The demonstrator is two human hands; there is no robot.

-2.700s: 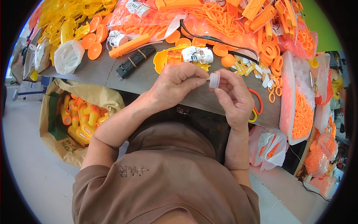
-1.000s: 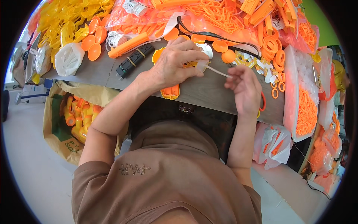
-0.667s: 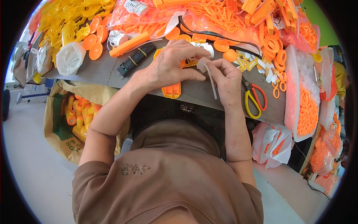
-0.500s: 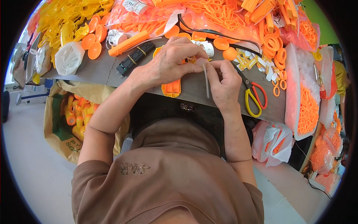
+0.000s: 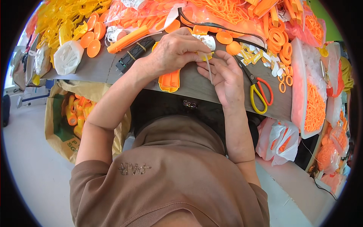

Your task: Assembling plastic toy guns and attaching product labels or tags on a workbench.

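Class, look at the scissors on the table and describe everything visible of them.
The scissors have dark, metallic-looking blades and two handle loops, one red, one yellow. They lie on the grey table, right of the right hand, blades pointing away from the person and leftward, loops toward the front edge. The blades look closed or nearly so. No hand grips them; whether the tips touch that hand is unclear.

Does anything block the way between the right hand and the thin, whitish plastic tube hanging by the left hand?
Nothing visible does. The thin, whitish plastic tube hangs at the left hand and overlaps the right hand in view; contact is unclear. The red-and-yellow-handled scissors lie right of both hands.
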